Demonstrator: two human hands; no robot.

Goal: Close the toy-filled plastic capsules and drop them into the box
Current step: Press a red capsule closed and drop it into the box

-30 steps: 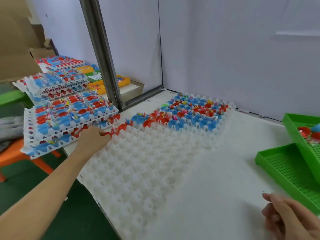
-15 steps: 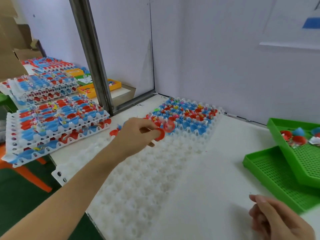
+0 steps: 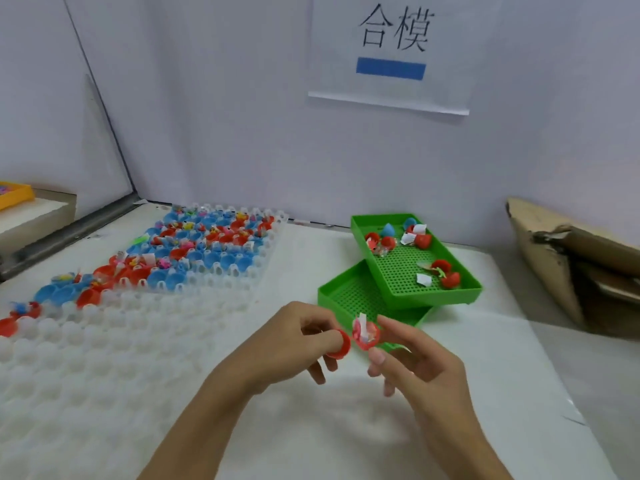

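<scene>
Hands face each other above the surface (image 3: 485, 341): our left hand (image 3: 294, 344) pinches the red lid (image 3: 341, 344), our right hand (image 3: 415, 358) pinches the toy-filled half (image 3: 366, 336), ready to snap together.

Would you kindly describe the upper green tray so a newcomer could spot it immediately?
Look right of the white moulded capsule tray, near the back wall. Two perforated green plastic trays overlap there; the upper green tray rests tilted across the lower green tray and alone holds loose capsules.

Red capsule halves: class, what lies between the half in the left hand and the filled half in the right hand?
Nothing: in the head view only a narrow open gap separates the empty red half from the filled red half.
</scene>
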